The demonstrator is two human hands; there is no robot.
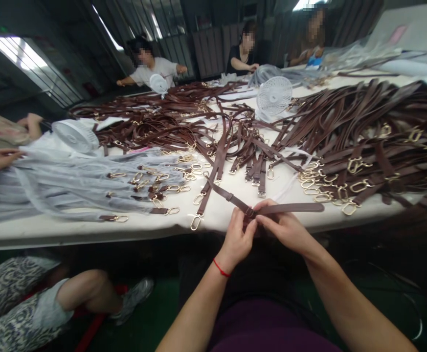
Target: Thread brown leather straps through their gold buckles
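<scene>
Head view: flat brown strap (290, 208), one. Location?
— Near edge of cream-covered table (171, 223).
— Grip?
— Left hand (238, 238), right hand (289, 231): both pinching it, fingertips close together.

The left hand (238, 238) and right hand (285, 230) are partly hiding a brown strap (294, 208); the left edge is cropping a seated co-worker (18, 299).

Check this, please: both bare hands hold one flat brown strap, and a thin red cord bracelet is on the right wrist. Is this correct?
Not quite: the red bracelet is on the left wrist, as the head view shows. The left hand and right hand do hold the strap.
</scene>
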